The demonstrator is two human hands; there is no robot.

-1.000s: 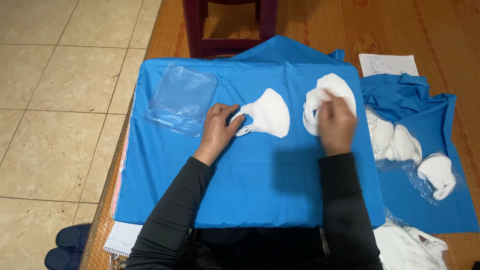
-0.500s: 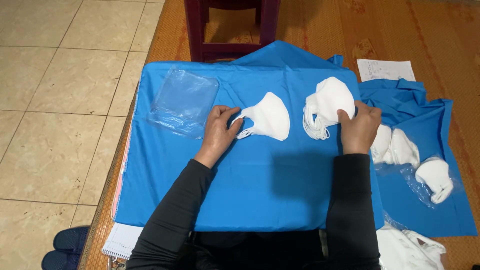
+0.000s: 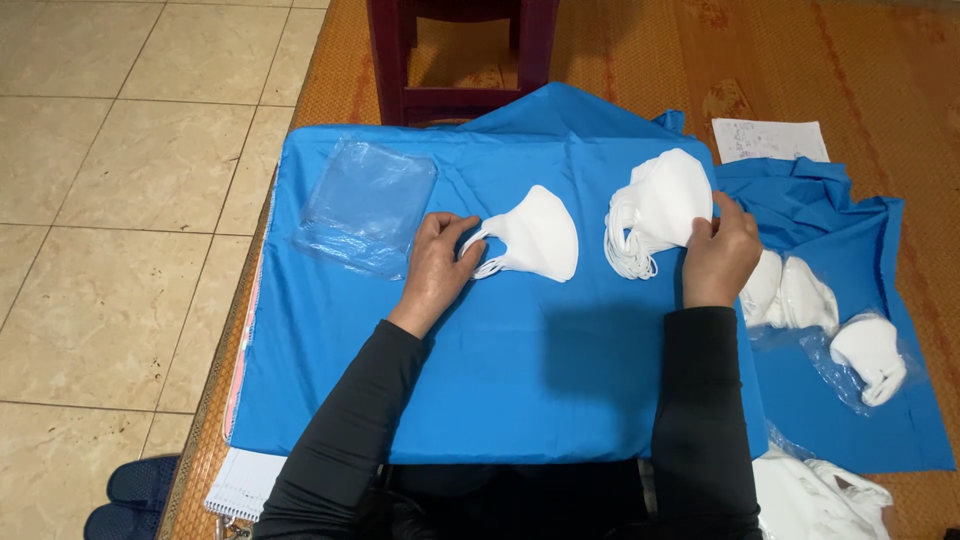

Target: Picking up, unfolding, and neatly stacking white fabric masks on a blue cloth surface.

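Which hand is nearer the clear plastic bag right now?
Left. The left hand lies just right of the bag, its fingers on a single mask. The right hand is far right, at the mask stack.

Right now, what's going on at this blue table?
A person in black sleeves sits at a blue cloth. The left hand holds the ear loops of a single white mask lying flat. The right hand touches the edge of a stack of white masks. A clear plastic bag lies to the left; more bagged masks sit at the right.
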